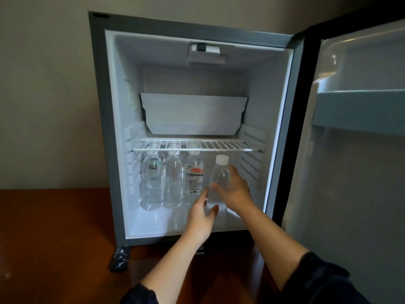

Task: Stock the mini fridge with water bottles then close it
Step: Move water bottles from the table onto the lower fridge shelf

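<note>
Plainly, found the mini fridge standing on the reddish-brown desk against a beige wall, with its door swung wide open to the right. Noted a grey door shelf on the inner face of that door.

Counted a row of three water bottles upright at the back left of the lower compartment, directly under the white wire shelf, caps close up against its bars. Made out a red-and-white label on the rightmost of the three, and a darker label on the leftmost.

Saw a fourth water bottle, clear with a white cap, upright just to the right of that row and nearer the front opening. Had the right hand wrapped round its upper body from the right side, fingers curled behind and thumb across the front. Held the left hand open lower down by the bottle's left side, fingers fairly straight and thumb spread, gripping nothing. Could not tell contact between the left fingers and the bottle, nor between the bottle's base and the fridge floor, both too blurred.

Above the wire shelf, noted a wide white tray at the back and a small white housing fixed to the ceiling. Spotted a small dark patterned object on the desk beside the fridge's front left foot, too dim to identify. Wore dark sleeves on both forearms.
</note>
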Tool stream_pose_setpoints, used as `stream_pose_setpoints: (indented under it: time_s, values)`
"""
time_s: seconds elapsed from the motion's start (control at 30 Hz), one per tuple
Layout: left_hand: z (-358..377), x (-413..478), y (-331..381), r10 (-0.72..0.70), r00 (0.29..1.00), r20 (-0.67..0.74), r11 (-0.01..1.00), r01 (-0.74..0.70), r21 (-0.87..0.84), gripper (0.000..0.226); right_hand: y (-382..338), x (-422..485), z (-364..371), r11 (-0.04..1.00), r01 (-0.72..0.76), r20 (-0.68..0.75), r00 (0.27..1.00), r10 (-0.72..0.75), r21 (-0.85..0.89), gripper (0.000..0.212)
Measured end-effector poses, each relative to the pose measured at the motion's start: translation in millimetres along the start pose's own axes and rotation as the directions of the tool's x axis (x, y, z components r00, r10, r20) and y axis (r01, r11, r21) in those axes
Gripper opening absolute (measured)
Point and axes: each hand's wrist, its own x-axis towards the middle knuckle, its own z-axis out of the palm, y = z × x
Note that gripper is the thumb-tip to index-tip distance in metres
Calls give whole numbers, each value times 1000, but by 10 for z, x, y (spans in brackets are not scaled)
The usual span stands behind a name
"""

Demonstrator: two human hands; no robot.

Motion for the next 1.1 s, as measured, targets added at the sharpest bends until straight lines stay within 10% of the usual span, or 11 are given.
stream_pose_setpoints:
  time_s: [0.17,0.3,0.5,1.1]
  values:
    - [-150,238,-48,198,970,-141,951,-155,267,49,62,287,60,998,-64,-2,998,64,1,51]
    - [-300,444,-140,414,910,-23,635,-271,723,67,89,473,128,998,-43,-11,999,44,48,55]
    - [-473,727,-238,477,876,73,251,-215,944,95,95,739,246,998,-26,-80,996,30,61,49]
    - [-593,741,-217,485,864,135,150,-234,961,103,33,1142,451,987,-150,74,986,146,49,71]
